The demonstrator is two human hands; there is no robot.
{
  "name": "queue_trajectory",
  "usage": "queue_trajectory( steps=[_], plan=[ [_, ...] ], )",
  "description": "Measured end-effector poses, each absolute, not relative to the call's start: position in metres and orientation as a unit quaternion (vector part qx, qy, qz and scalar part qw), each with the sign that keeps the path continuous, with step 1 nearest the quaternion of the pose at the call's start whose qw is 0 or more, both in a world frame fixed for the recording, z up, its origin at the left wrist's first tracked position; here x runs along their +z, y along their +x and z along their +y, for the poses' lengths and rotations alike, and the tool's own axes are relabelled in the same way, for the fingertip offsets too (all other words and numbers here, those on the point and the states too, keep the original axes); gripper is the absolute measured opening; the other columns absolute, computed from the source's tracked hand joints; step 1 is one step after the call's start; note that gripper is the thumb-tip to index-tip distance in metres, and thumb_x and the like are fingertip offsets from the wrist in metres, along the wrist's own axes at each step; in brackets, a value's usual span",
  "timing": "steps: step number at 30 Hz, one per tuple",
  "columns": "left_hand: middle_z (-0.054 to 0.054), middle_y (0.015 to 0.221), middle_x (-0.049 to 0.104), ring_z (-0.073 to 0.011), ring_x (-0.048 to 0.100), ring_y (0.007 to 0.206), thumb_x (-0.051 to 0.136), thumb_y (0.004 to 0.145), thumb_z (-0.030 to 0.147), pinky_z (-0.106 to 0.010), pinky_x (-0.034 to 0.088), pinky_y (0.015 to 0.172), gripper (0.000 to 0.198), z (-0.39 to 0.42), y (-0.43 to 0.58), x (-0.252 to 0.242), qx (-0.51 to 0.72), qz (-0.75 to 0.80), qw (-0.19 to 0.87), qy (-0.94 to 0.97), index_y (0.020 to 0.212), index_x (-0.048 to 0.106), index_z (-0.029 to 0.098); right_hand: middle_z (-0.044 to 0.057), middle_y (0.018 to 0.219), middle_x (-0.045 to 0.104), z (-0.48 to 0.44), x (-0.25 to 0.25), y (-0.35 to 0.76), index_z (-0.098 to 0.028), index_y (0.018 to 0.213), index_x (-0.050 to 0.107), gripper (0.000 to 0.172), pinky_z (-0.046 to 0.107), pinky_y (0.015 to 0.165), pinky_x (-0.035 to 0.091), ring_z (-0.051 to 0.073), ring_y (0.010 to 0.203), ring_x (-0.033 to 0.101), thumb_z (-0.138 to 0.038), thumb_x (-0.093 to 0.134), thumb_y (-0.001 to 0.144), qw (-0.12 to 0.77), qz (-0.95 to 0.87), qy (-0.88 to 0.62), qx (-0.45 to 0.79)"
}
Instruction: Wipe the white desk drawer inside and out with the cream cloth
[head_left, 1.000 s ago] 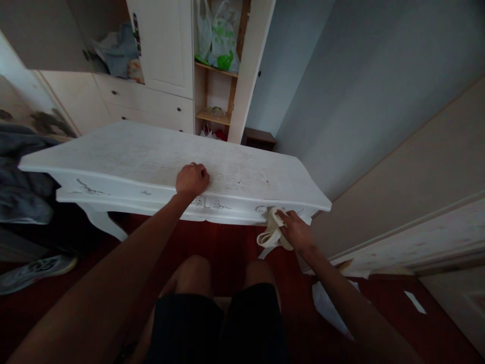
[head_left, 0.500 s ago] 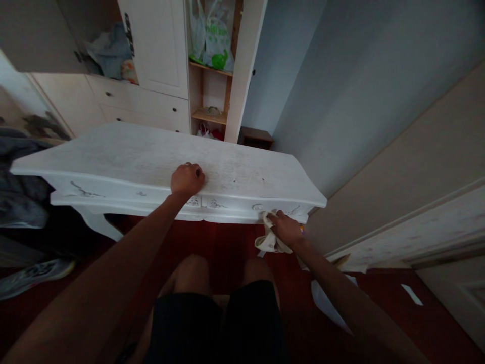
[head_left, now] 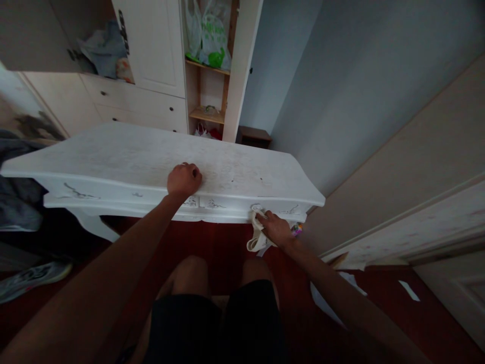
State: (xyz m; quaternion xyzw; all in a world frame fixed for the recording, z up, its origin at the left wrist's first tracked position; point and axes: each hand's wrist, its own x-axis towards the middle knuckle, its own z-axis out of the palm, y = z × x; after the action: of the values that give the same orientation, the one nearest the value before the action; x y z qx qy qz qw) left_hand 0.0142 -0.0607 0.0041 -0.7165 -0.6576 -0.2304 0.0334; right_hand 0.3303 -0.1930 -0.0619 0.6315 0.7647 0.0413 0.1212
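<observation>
Hanging from the right hand (head_left: 276, 227), a cream cloth (head_left: 258, 238) is held bunched in closed fingers at the front of the white table (head_left: 151, 146), right of its middle and so close to a round drawer knob (head_left: 256, 208) that contact cannot be told. The left hand (head_left: 184, 179) is rested on the tabletop near the front edge, its fingers curled into a narrow fist; whether anything is held inside cannot be told. Between the two hands, a stretch of the front edge is left uncovered. The table's right corner is set near a pale panel (head_left: 379, 177), while more room is offered by the tabletop left of the fist. Below the drawers, open space is left above the red floor (head_left: 227, 237), between the table and the knees (head_left: 191, 273).

The front edge is shaped in a shallow curve, and the drawer fronts are decorated with greyish sprigs (head_left: 213, 203). The pale top is marked by brownish scuffs and dark specks. The cloth is gathered into soft folds, with a loose loop at its lower left. Behind, a white wardrobe (head_left: 159, 55) is fitted with small dark knobs.
</observation>
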Motion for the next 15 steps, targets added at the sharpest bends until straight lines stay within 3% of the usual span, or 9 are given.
queue_trajectory(
  steps=[4,9,15],
  plan=[
    [-0.017,0.107,0.071,-0.0331,0.065,0.103,0.045,0.089,0.030,-0.043,0.052,0.085,0.033,-0.060,0.013,0.004,-0.233,-0.649,0.031,-0.723,0.102,0.074,0.018,0.013,0.140,0.055,-0.192,-0.070,0.357,-0.031,0.153,0.043,0.054,0.033,0.084,0.055,0.027,0.117,0.064,-0.033,0.053,0.100,0.133,0.749,0.647,0.055],
    [-0.017,0.106,0.071,-0.0337,0.066,0.101,0.043,0.091,0.032,-0.043,0.051,0.083,0.036,-0.060,0.014,0.003,-0.237,-0.657,0.035,-0.715,0.101,0.074,0.017,0.015,0.133,0.060,-0.207,-0.070,0.421,-0.029,0.147,0.052,0.048,0.036,0.083,0.055,0.029,0.111,0.067,-0.028,0.051,0.098,0.157,0.692,0.701,0.080],
    [-0.017,0.106,0.071,-0.0320,0.066,0.102,0.040,0.092,0.032,-0.041,0.050,0.083,0.039,-0.061,0.016,0.005,-0.233,-0.660,0.039,-0.713,0.103,0.074,0.015,0.015,0.129,0.063,-0.221,-0.062,0.475,-0.028,0.145,0.056,0.047,0.039,0.084,0.054,0.030,0.106,0.070,-0.033,0.044,0.100,0.139,0.576,0.805,0.017]
  ],
)
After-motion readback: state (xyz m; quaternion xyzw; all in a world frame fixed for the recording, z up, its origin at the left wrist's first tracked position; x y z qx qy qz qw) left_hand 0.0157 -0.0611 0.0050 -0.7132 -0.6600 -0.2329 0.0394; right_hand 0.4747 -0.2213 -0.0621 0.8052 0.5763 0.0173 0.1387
